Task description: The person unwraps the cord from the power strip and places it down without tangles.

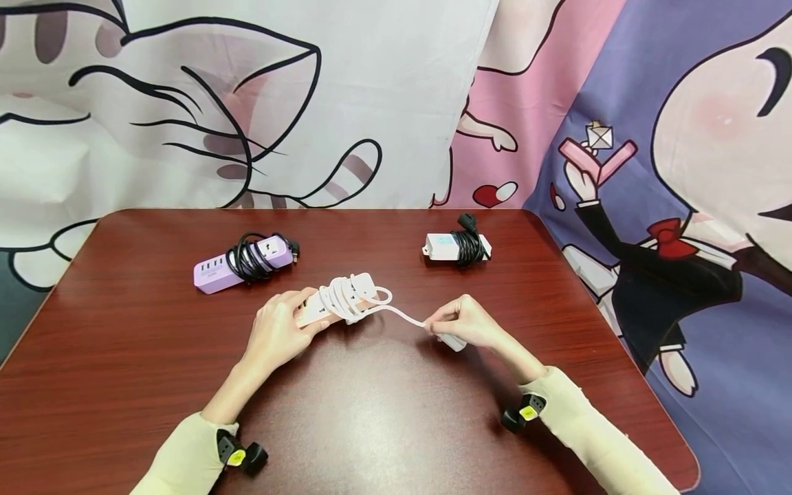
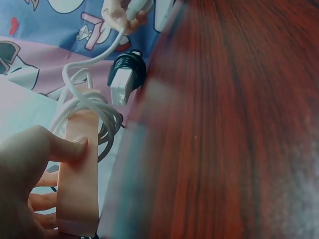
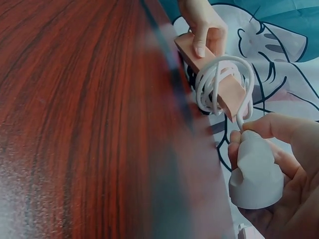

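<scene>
My left hand [image 1: 280, 328] grips one end of a power strip [image 1: 314, 309] with a white face and peach-coloured sides. Its thumb lies along the peach side [image 2: 79, 184] in the left wrist view. White cord [image 1: 339, 297] is wound in several loops about the strip's other end. From the loops a length of cord runs right to my right hand [image 1: 465, 322]. That hand pinches the cord right behind its white plug [image 3: 256, 174], whose wide end points away from the strip. The strip appears held above the table.
A purple power strip [image 1: 213, 273] wrapped in black cord lies at the back left of the brown table [image 1: 371, 426]. At the back right lies a white power strip [image 1: 442, 247], also wrapped in black cord. A cartoon-printed cloth [image 1: 396, 103] hangs behind the table.
</scene>
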### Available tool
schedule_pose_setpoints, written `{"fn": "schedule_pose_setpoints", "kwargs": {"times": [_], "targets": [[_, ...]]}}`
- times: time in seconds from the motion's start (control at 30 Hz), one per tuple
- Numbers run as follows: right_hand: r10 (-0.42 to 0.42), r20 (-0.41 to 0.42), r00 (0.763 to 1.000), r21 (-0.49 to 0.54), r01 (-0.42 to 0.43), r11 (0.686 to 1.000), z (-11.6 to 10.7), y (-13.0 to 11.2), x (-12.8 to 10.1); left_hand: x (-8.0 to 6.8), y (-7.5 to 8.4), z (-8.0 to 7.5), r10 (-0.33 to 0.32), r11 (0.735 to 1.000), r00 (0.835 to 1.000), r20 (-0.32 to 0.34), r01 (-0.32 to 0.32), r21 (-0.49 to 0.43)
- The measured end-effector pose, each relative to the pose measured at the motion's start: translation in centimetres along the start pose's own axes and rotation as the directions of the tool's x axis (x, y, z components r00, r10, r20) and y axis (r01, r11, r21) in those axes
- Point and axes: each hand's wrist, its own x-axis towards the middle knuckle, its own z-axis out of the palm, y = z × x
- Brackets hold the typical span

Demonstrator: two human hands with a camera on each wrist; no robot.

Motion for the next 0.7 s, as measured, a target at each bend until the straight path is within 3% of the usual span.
{"fn": "schedule_pose_setpoints", "kwargs": {"times": [0.7], "targets": [[-0.013,0.039,0.999,-0.044,0.014,0.999,-0.2,1.5,0.1,0.0,0.4,-0.2,-0.029,0.999,1.000,0.001,0.029,-0.017]]}}
